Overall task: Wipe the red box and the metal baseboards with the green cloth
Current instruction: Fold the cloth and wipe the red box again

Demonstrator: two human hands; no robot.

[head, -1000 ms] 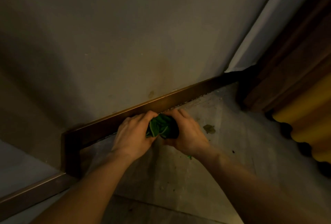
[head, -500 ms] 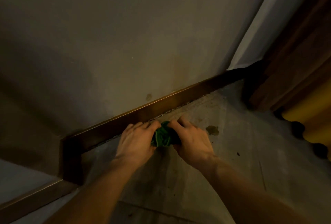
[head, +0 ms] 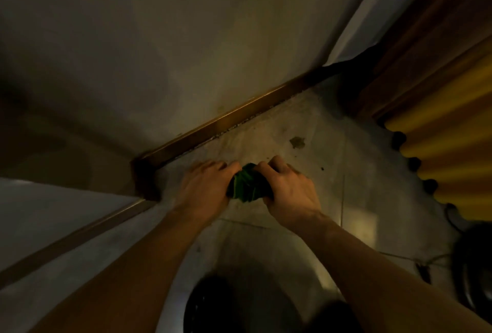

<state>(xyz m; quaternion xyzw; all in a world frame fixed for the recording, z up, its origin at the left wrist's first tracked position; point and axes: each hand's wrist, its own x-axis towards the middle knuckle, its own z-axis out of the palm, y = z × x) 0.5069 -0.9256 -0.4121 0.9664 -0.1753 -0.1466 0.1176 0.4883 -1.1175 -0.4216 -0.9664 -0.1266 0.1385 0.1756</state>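
Currently both hands are bunched on the green cloth [head: 246,183] over the grey floor [head: 319,186], just off the metal baseboard [head: 221,125]. Left hand [head: 205,189] has fingers curled over the cloth's left side, right hand [head: 288,189] clenched on its right side, so the cloth is pinched between them as a crumpled wad. It looks like a regather or refold step, not a wipe stroke; the cloth is not touching the baseboard. Whether it rests on the floor or is lifted, cannot tell. Red box not in view. To do it well: fold to a flat pad with a fresh face out, keep one firm grip, then press that face against the strip's front and run along its length toward the corner post [head: 145,181] and the second baseboard run [head: 80,234] at lower left. Grit sits along the floor joint, so avoid dragging it up. Lighting dim, left hand slightly blurred.
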